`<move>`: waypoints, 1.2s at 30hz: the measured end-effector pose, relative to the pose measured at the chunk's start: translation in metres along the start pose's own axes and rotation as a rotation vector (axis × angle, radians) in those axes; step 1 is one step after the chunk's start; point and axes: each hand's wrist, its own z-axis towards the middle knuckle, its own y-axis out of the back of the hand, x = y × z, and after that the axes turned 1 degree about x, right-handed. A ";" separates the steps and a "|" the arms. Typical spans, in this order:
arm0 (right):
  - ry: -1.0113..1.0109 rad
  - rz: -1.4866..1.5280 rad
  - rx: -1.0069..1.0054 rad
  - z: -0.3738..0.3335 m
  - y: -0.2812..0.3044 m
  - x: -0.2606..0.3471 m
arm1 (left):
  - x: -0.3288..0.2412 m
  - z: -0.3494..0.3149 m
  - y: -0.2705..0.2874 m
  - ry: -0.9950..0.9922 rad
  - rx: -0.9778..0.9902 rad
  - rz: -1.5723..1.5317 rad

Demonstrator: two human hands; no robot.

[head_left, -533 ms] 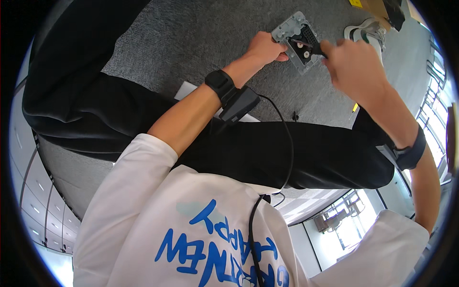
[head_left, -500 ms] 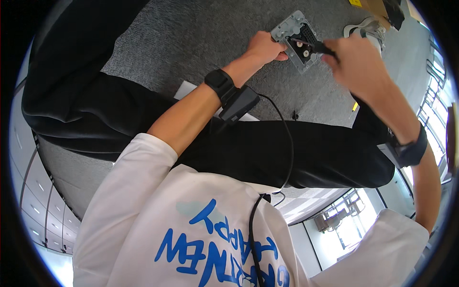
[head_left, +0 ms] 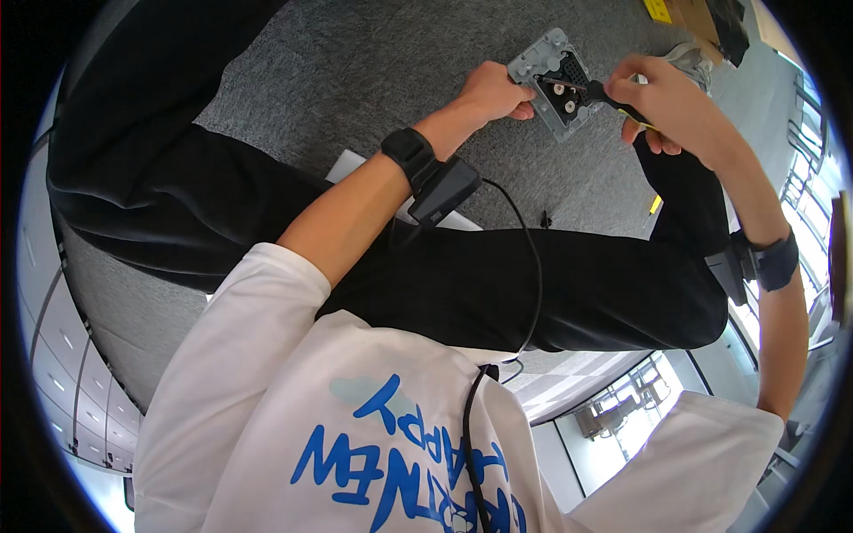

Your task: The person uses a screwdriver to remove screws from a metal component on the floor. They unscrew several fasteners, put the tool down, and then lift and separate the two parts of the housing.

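A grey rectangular housing (head_left: 533,64) with a black perforated section and two round pale parts is tilted above the carpet. My left hand (head_left: 493,91) grips its left edge, fingers closed around the rim. In my right hand (head_left: 671,102) is a screwdriver (head_left: 599,91) with a black and yellow handle. Its thin shaft lies across the housing's black section, pointing left. I cannot tell whether the tip sits in a screw. My right thumb and index finger pinch the handle near its front, while the other fingers curl loosely behind.
My black-trousered legs (head_left: 533,284) are folded on grey carpet (head_left: 355,80). A black cable (head_left: 536,266) runs from the left wrist's device over my leg. A small yellow item (head_left: 655,204) lies by my right shin. A shoe (head_left: 689,62) and cardboard box (head_left: 695,16) are at far right.
My right hand has shifted slightly right and turned, its fingers opening out along the screwdriver handle. The housing has dropped slightly in the picture, still in my left hand.
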 end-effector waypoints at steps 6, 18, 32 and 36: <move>0.689 -0.679 -0.427 0.007 -0.015 -0.039 | -0.001 0.003 0.000 -0.034 0.045 -0.033; 0.860 -1.107 -0.389 0.001 -0.028 -0.040 | 0.002 0.005 -0.005 -0.007 -0.014 -0.024; 0.747 -1.009 -0.467 0.006 -0.043 -0.037 | 0.012 0.007 -0.008 -0.049 -0.049 0.002; 0.715 -0.976 -0.478 0.002 -0.040 -0.035 | 0.012 0.009 -0.011 -0.026 -0.052 0.088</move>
